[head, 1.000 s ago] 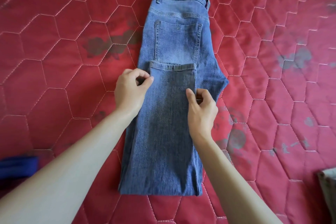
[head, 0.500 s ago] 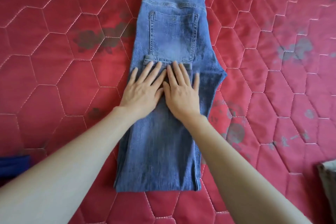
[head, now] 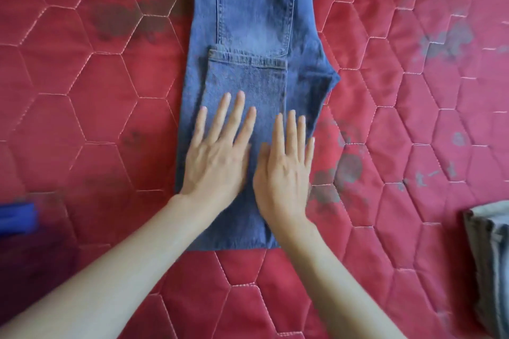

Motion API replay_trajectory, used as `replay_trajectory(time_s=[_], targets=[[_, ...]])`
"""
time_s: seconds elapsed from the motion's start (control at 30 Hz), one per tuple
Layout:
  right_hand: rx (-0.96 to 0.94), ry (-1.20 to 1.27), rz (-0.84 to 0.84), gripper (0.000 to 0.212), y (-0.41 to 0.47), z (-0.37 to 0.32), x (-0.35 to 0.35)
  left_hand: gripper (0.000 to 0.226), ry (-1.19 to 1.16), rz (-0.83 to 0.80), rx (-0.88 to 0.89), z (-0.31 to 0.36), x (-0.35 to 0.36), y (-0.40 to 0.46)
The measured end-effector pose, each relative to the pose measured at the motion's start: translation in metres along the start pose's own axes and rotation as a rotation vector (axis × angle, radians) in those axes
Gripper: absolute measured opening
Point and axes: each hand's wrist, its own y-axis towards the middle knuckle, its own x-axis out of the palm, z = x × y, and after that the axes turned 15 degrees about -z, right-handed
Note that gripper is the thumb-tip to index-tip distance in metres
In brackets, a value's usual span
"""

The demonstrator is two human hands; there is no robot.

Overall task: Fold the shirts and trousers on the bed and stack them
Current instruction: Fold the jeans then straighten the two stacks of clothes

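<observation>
A pair of blue jeans lies lengthwise on the red quilted bed, folded leg on leg, with the lower legs folded up so the hem sits just below the back pocket. My left hand rests flat on the folded-up leg part, fingers straight and spread. My right hand lies flat beside it, fingers straight, thumbs almost touching. The waistband is cut off by the top edge of the view.
A grey folded garment lies at the right edge. A blue cloth shows at the left edge. Dark stains mark the red quilt on both sides of the jeans.
My hands went from pinching the hem edges to lying flat on the folded leg, then slid down from the hem toward the fold. The view moved closer.
</observation>
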Motion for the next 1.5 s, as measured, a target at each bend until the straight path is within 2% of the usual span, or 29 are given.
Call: replay_trajectory(time_s=[0.1,0.17,0.3,0.43,0.53,0.6,0.67,0.73,0.8,0.97,1.13,1.23,1.37,1.5], targets=[[-0.049,-0.144,-0.174,0.056,-0.05,0.014,0.023,0.057,0.042,-0.151,-0.02,0.001,0.027,-0.04],[-0.072,-0.208,-0.188,0.055,-0.057,0.035,0.029,0.057,0.049,-0.161,-0.017,-0.012,0.039,-0.051],[0.026,-0.156,-0.178,0.055,-0.063,0.058,0.027,0.056,-0.03,-0.133,-0.08,-0.024,0.044,-0.059],[0.044,0.057,-0.092,0.048,-0.086,0.071,0.018,0.059,-0.115,-0.08,-0.166,-0.022,0.044,-0.091],[-0.041,0.202,0.072,0.042,-0.109,0.072,0.017,0.059,-0.045,-0.014,-0.033,-0.026,0.052,-0.123],[-0.12,0.122,0.088,0.047,-0.118,0.064,0.02,0.057,0.03,-0.007,0.115,-0.026,0.057,-0.136],[-0.223,-0.062,0.007,0.052,-0.124,0.056,0.028,0.058,0.079,-0.045,0.182,-0.022,0.062,-0.144],[-0.253,-0.211,-0.122,0.056,-0.131,0.058,0.038,0.06,0.086,-0.097,0.154,-0.017,0.068,-0.154],[-0.192,-0.255,-0.194,0.061,-0.142,0.069,0.043,0.062,0.058,-0.138,0.096,-0.013,0.071,-0.164],[-0.122,-0.251,-0.19,0.065,-0.157,0.07,0.039,0.063,0.01,-0.164,0.045,-0.006,0.059,-0.171],[-0.221,-0.225,-0.057,0.048,-0.095,0.032,0.013,0.054,-0.008,-0.016,0.007,-0.01,0.032,-0.117],[-0.184,-0.174,-0.099,0.051,-0.023,0.005,0.004,0.05,0.016,0.025,-0.03,-0.016,0.014,-0.051],[-0.128,-0.217,-0.138,0.054,0.074,-0.01,-0.001,0.054,0.051,-0.002,-0.022,-0.031,-0.001,0.036],[-0.216,-0.302,-0.213,0.058,0.113,0.008,0.002,0.059,0.103,-0.083,0.0,-0.051,0.009,0.075]])
